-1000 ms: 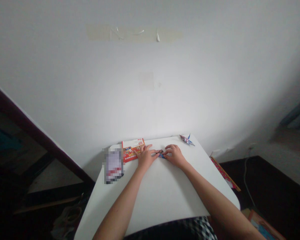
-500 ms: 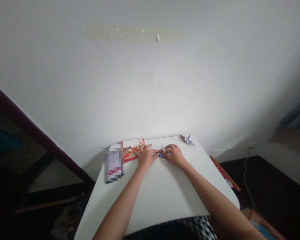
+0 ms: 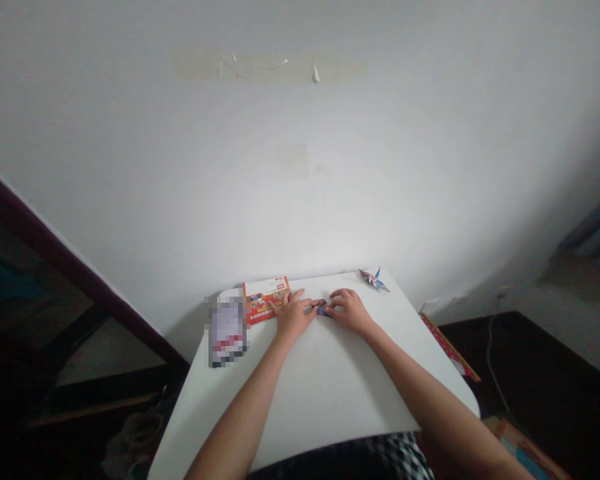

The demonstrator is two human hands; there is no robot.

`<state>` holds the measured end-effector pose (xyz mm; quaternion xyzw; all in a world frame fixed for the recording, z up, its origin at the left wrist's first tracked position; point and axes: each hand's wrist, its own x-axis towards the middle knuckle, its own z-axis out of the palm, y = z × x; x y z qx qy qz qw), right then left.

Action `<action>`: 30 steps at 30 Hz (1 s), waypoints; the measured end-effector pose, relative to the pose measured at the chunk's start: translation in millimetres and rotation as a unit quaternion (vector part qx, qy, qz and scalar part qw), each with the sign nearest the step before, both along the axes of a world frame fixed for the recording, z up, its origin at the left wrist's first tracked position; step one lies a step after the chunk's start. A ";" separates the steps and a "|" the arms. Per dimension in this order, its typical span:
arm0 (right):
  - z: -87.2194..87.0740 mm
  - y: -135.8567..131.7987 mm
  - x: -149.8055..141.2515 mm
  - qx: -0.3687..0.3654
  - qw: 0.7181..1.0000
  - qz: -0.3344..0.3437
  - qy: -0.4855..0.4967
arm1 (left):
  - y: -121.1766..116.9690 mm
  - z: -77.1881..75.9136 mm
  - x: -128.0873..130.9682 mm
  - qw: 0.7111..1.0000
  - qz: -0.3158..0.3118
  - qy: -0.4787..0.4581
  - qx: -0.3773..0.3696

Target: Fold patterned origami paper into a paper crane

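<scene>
A small piece of folded patterned paper (image 3: 322,309), blue and brown, lies on the white table (image 3: 340,373) between my hands. My left hand (image 3: 294,312) has its thumb and a finger on the paper's left side, while its other fingers spread over the edge of a red and white booklet or box (image 3: 263,301). From the right, my right hand (image 3: 349,311) pinches the paper with bent fingers. Parts of the paper are hidden under the fingertips. Near the table's far right corner sits a folded paper crane (image 3: 375,279) in similar blue, white and red.
A pixelated flat object (image 3: 228,332) lies at the table's left edge, beside the red booklet or box. A white wall (image 3: 310,220) rises behind the table. Right of the table are a patterned item (image 3: 447,343) and a cable (image 3: 490,353).
Both hands stay almost in place on the folded paper. Only slight finger movement shows; the crane and the red booklet or box have not moved.
</scene>
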<state>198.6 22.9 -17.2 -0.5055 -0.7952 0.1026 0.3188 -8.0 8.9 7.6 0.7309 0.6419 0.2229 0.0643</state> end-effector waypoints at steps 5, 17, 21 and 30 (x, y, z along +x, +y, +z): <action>-0.3 -0.9 -3.6 -0.006 1.000 -0.016 -0.006 | 0.0 1.7 0.6 1.000 0.005 -0.004 -0.005; 3.5 -3.8 -6.4 -0.028 0.999 -0.025 -0.008 | 5.5 0.6 -0.4 1.000 0.003 -0.013 -0.015; 5.3 -5.0 -6.9 -0.031 0.999 -0.026 -0.012 | 5.9 -0.1 0.2 1.000 0.006 -0.020 -0.011; 9.3 -8.1 -12.6 -0.029 0.999 -0.043 -0.004 | 7.9 -4.7 -0.4 1.000 0.008 -0.017 0.005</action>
